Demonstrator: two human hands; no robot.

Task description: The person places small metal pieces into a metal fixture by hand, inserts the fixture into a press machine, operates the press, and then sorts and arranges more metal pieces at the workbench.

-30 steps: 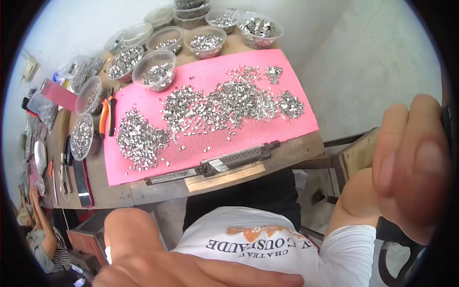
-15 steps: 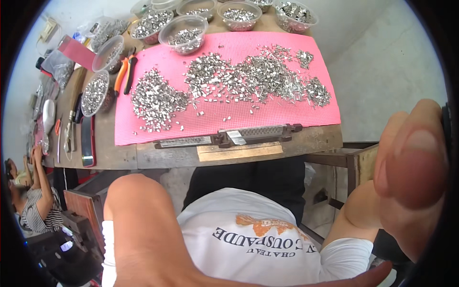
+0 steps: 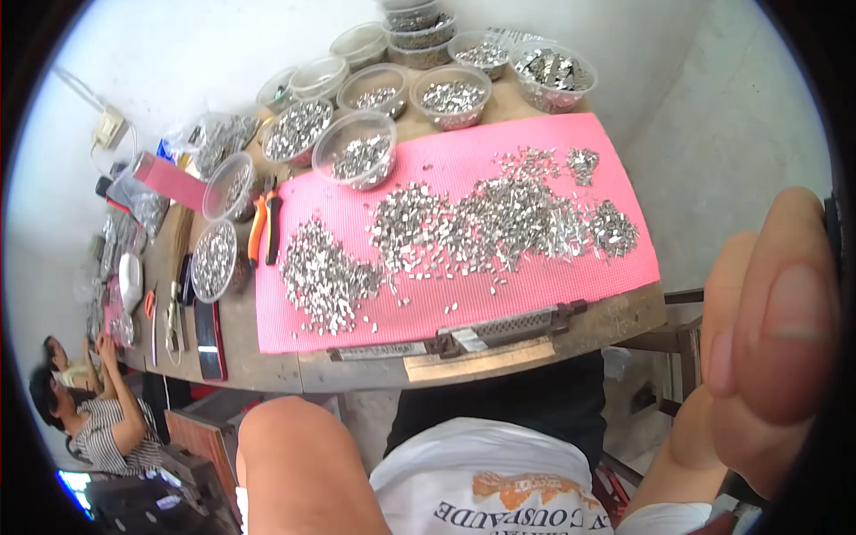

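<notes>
My right hand [image 3: 771, 339] looms large at the right rim, raised close to the camera, its fingers bent and close together against a dark edge [image 3: 836, 232]. What they grip there is cut off. My left arm [image 3: 303, 464] comes up bent from the lower edge; the left hand itself is out of sight. Away from both hands, a pink ribbed mat [image 3: 428, 312] lies on the wooden table. Loose piles of small silver metal pieces [image 3: 508, 218] are spread over it. Orange-and-black pliers [image 3: 265, 223] rest by its left edge.
Clear plastic bowls of metal pieces [image 3: 357, 156] line the mat's far and left sides. A dark perforated metal tool [image 3: 508, 325] lies along the front edge. At left are a phone [image 3: 209, 343], a brush [image 3: 176, 241] and a white bottle [image 3: 130, 283]. Two people [image 3: 102, 419] sit further left.
The view has tilted up, so the table sits lower and more bowls show behind it. The fingertip at the lower right has left the picture. My right hand stays at the rim.
</notes>
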